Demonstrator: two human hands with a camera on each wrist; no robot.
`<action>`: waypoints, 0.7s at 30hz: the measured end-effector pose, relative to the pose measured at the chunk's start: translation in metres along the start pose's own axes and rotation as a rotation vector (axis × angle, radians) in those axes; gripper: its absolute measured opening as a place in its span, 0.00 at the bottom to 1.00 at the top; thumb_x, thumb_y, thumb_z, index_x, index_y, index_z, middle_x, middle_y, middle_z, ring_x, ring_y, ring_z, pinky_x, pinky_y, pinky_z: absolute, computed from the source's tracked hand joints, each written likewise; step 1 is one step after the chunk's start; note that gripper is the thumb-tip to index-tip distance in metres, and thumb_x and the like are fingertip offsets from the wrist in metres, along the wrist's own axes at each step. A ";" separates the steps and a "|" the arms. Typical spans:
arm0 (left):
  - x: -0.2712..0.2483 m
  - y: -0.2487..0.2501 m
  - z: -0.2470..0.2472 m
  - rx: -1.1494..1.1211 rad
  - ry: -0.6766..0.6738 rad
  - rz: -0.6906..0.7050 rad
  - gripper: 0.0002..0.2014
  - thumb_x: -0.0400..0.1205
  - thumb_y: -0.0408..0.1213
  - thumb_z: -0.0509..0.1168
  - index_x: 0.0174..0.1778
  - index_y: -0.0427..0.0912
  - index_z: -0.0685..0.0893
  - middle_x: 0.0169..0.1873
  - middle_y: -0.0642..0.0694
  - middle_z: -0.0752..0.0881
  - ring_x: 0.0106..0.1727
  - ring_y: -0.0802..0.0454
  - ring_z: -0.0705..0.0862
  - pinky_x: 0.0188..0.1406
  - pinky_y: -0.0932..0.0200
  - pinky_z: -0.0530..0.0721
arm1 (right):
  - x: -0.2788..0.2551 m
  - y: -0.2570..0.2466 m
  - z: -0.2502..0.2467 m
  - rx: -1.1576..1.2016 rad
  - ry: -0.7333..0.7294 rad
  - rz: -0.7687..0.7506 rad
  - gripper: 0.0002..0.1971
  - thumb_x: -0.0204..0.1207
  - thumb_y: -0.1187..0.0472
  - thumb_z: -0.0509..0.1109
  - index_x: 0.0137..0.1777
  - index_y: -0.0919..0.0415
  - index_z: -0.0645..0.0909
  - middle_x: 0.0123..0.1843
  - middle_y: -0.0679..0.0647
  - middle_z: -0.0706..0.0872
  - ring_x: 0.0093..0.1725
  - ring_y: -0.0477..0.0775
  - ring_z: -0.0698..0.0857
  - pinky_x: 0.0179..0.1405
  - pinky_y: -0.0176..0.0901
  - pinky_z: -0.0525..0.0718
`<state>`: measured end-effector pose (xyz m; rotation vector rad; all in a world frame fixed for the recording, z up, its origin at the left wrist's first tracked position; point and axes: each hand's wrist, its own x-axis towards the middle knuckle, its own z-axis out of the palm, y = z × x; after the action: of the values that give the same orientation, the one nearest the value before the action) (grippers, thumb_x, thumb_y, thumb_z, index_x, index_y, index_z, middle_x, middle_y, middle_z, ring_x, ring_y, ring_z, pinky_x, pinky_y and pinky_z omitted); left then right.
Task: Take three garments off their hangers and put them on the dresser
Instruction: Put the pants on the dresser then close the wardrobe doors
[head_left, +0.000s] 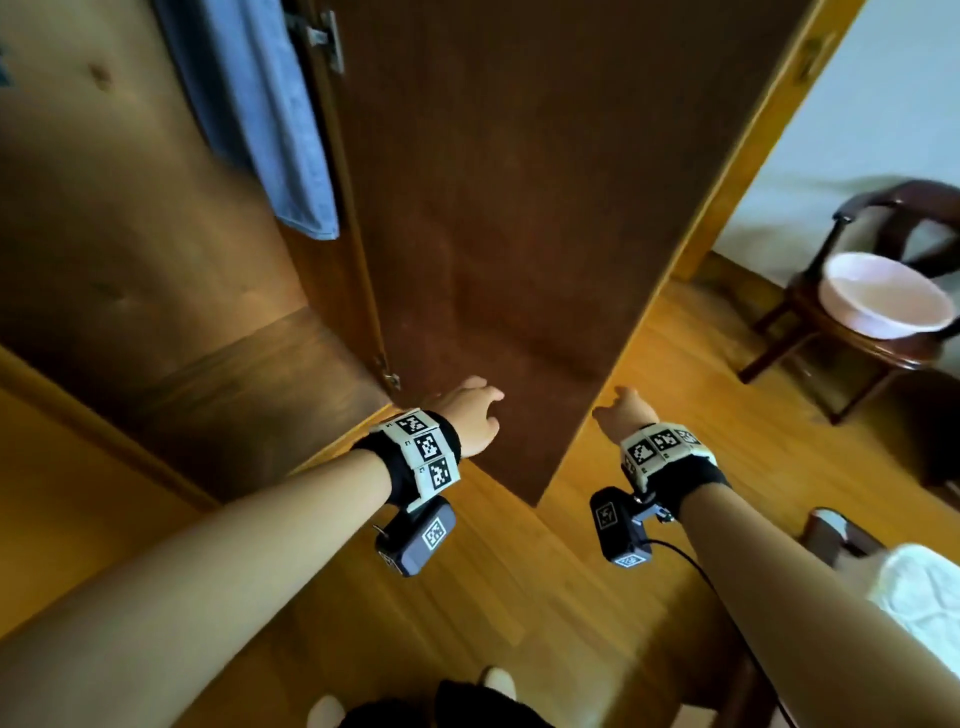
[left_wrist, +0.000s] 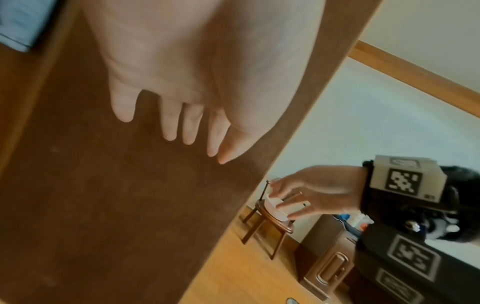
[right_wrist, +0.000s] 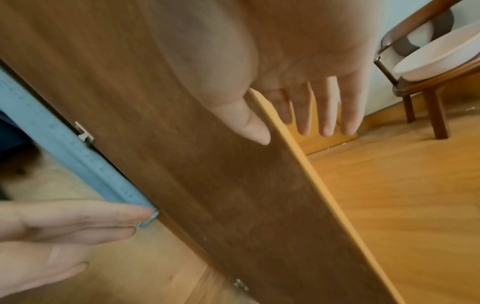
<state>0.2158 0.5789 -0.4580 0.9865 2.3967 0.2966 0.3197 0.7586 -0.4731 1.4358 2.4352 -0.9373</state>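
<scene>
Blue garment (head_left: 270, 119) hangs inside open wardrobe, upper left in head view, just left of the hinged edge of the wardrobe door (head_left: 519, 208). Light blue fabric, long and narrow as seen, hanging straight down, stitched hem at bottom edge, which is free and well above the wardrobe floor. Hanger out of view. Right wrist view shows its hem edge beside the door hinge. Dresser (left_wrist: 327, 265) low, dark brown, far right, seen only in left wrist view.

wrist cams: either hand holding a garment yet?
No: the left hand and right hand have straight fingers by the wardrobe door, holding nothing.
</scene>
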 end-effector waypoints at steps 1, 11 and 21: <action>0.006 0.016 0.005 -0.012 -0.009 0.014 0.24 0.83 0.40 0.56 0.77 0.51 0.67 0.81 0.51 0.60 0.80 0.48 0.64 0.80 0.45 0.63 | 0.006 0.007 -0.013 0.040 0.032 0.004 0.29 0.80 0.58 0.62 0.78 0.66 0.60 0.76 0.65 0.72 0.74 0.65 0.74 0.69 0.51 0.74; 0.009 0.056 0.013 -0.121 0.011 -0.034 0.24 0.84 0.40 0.57 0.78 0.49 0.65 0.78 0.45 0.62 0.75 0.45 0.72 0.74 0.50 0.72 | 0.021 0.009 -0.040 0.375 0.150 -0.328 0.28 0.72 0.77 0.54 0.68 0.53 0.75 0.73 0.54 0.77 0.68 0.53 0.79 0.55 0.44 0.81; -0.054 -0.027 0.023 -0.208 -0.248 -0.191 0.30 0.79 0.53 0.65 0.74 0.43 0.71 0.71 0.43 0.78 0.69 0.46 0.79 0.72 0.52 0.74 | -0.045 -0.043 0.029 0.428 -0.337 -0.756 0.24 0.74 0.77 0.54 0.26 0.53 0.82 0.29 0.50 0.87 0.27 0.42 0.87 0.33 0.35 0.86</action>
<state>0.2445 0.5213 -0.4664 0.6546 2.1633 0.3245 0.3024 0.6938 -0.4583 0.3098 2.6059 -1.7568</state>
